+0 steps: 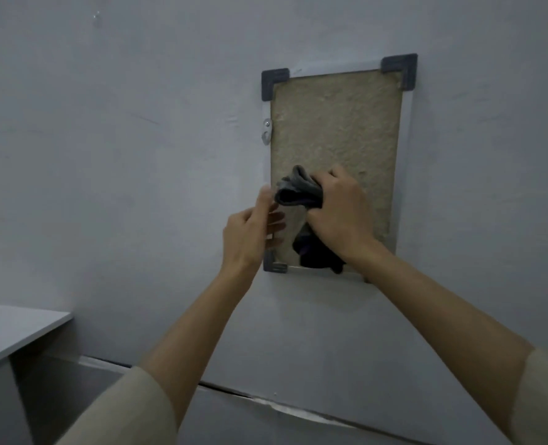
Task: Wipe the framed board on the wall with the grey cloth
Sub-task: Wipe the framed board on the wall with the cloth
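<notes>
The framed board (335,130) hangs on the grey wall, tan and rough inside a pale frame with dark grey corner pieces. My right hand (340,210) grips the bunched grey cloth (298,191) against the board's lower left part; a dark end of the cloth hangs down to the bottom frame edge. My left hand (250,232) is at the board's lower left frame edge, fingers apart, thumb up beside the cloth. Whether it touches the frame or the cloth I cannot tell.
A small metal hanger (267,131) sticks out on the board's left frame edge. A white table corner (19,329) juts in at the lower left. Below the board the wall (138,155) meets a cracked skirting strip.
</notes>
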The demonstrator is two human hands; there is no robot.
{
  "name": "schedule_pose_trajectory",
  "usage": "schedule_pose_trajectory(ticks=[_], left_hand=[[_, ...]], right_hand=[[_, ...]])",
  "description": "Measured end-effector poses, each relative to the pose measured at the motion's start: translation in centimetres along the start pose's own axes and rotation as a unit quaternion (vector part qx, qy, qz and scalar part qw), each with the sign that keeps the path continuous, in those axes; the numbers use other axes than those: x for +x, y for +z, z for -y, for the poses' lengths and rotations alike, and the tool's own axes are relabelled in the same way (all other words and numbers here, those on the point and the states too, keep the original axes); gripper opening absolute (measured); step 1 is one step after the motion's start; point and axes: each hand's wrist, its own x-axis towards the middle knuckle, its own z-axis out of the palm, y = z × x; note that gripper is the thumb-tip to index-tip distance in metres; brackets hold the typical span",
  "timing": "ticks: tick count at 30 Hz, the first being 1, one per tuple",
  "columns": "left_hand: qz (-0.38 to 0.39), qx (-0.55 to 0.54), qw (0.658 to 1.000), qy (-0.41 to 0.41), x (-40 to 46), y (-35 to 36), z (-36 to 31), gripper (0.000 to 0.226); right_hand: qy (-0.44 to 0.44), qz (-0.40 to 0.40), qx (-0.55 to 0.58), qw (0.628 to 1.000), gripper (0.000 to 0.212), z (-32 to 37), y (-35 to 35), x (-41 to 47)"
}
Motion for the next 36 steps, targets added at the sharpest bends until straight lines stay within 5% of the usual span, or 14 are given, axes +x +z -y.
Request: schedule_pose_trajectory(ticks=[3, 5, 8, 11, 13, 16, 19, 22, 24, 27, 33, 36], left_hand=[[0.094, -0.019, 0.995, -0.030, -0.3, 2.0, -1.1, 0.043], [0.075, -0.018, 0.997, -0.026, 0.0, 2.2, -1.7, 0.042], [0.039, -0.019, 0.999, -0.010, 0.9, 1.2, -1.9, 0.022], [-0.047, 0.141, 0.984, 0.093, 2.0, 0.7, -1.5, 0.017], [-0.137, 0.238, 0.946, 0.172, 2.5, 0.7, -1.3, 0.024], [-0.200, 0.270, 0.918, 0.212, 2.5, 0.9, -0.3, 0.032], [-0.101, 0.317, 0.896, 0.295, 0.6, 2.3, 1.7, 0.035], [-0.002, 0.394, 0.825, 0.404, -0.4, 2.5, 2.9, 0.040], [-0.057, 0.362, 0.848, 0.383, 0.3, 1.8, 2.6, 0.043], [-0.205, 0.271, 0.909, 0.239, 1.5, 1.4, 1.4, 0.044], [0.015, 0.416, 0.810, 0.412, -0.2, 2.9, 1.6, 0.051], [-0.151, 0.334, 0.885, 0.288, 1.8, 1.9, 0.4, 0.053]], right_hand=[[0.024, 0.080, 0.178, 0.980, 0.033, 1.1, 0.2, -0.1], [0.038, 0.203, 0.331, 0.921, 0.057, 0.9, -0.8, -0.1], [0.041, 0.337, 0.320, 0.885, 0.092, -0.9, -3.2, 0.7], [-0.086, 0.218, 0.033, 0.972, 0.087, -2.9, -6.0, 2.1], [-0.129, 0.131, -0.184, 0.966, 0.095, -4.3, -7.7, 2.8], [-0.111, 0.147, -0.326, 0.927, 0.121, -6.6, -8.8, 2.7], [-0.113, 0.168, -0.352, 0.914, 0.133, -7.8, -8.6, 2.1], [-0.120, 0.160, -0.364, 0.909, 0.135, -8.0, -8.7, 2.1], [-0.124, 0.156, -0.366, 0.909, 0.136, -8.2, -8.6, 2.2], [-0.124, 0.154, -0.371, 0.907, 0.136, -8.3, -8.5, 2.2], [-0.093, 0.131, -0.382, 0.910, 0.147, -7.8, -8.4, 2.2], [-0.084, 0.130, -0.384, 0.910, 0.146, -7.8, -8.4, 2.2]])
